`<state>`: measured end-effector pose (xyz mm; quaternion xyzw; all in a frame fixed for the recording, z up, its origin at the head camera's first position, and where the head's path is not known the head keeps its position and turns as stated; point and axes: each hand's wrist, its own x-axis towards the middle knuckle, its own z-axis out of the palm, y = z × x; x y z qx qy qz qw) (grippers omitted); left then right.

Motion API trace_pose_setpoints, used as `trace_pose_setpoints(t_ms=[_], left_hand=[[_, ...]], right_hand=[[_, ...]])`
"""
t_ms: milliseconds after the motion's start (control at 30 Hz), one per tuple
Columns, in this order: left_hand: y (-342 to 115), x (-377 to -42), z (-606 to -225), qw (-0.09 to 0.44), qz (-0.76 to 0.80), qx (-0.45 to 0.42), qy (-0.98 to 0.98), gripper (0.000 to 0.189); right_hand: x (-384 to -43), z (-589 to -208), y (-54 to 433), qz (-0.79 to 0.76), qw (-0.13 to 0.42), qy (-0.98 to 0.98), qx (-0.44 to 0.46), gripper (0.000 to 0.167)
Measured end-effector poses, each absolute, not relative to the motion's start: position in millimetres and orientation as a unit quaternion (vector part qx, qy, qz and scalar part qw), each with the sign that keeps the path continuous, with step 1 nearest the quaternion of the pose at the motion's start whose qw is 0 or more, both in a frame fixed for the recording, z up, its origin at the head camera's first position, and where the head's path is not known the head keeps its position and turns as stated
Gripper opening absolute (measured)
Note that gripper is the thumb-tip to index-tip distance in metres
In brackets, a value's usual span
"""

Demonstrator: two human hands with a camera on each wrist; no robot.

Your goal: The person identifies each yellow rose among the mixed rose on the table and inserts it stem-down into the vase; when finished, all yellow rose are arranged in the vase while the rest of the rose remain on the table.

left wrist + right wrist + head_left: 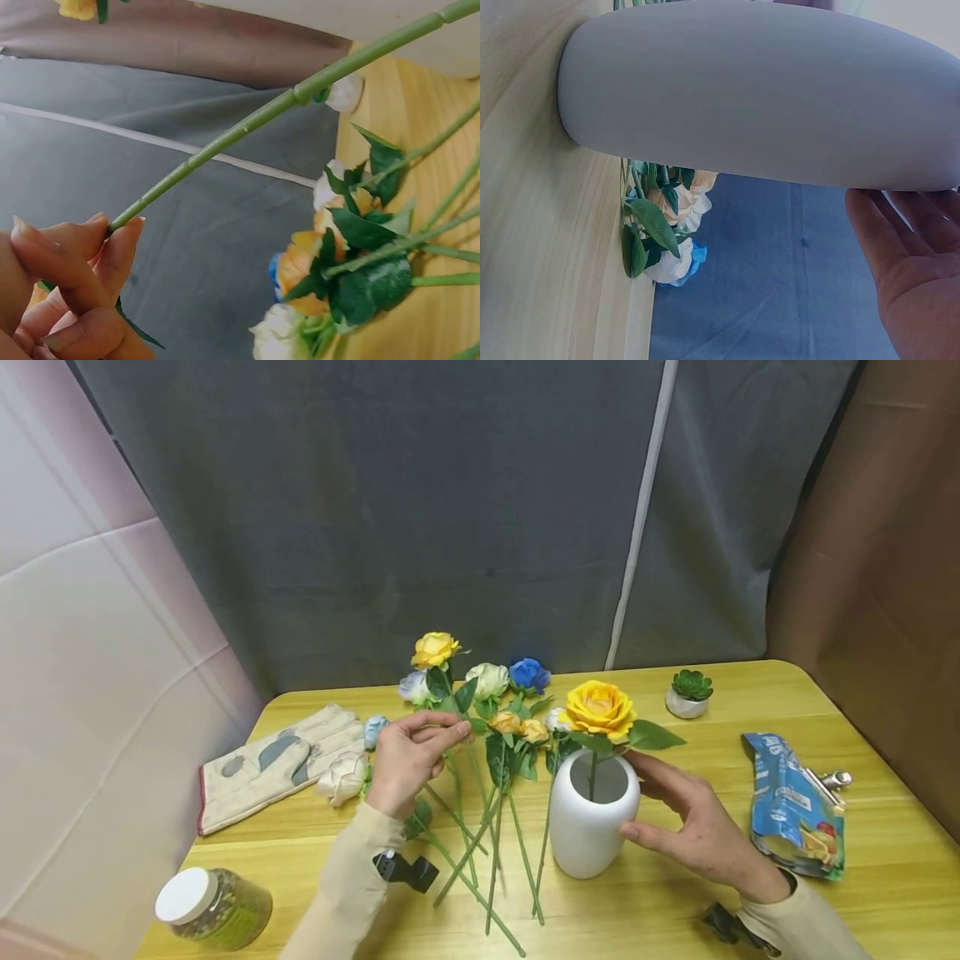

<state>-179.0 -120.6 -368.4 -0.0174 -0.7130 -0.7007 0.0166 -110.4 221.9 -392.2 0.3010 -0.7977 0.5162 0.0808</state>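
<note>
Between thumb and fingertips, my left hand pinches the green stem of a yellow artificial rose. The stem slants above several loose flowers on the table. My right hand holds the right side of a white vase, thumb in front and fingers partly hidden behind it. The vase stands upright, and in the right wrist view my fingertips touch its wall. One orange-yellow rose stands in the vase, its leaves over the rim. White, blue and peach flowers lie left of the vase, stems crossing toward me.
A work glove lies at the left, with a lidded jar on its side nearer me. A small potted succulent stands at the back right. A blue snack bag with a metal clip lies at the right. A grey curtain hangs behind.
</note>
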Motion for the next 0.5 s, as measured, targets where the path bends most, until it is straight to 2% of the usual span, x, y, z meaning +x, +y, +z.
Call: trace_pose_setpoints(t_ms=[500], left_hand=[[-116,-161,-345,0.066,-0.719,-0.044,-0.691,0.017]], right_hand=[[-110,-392,222,0.516,0.079,-0.797,0.304,0.076]])
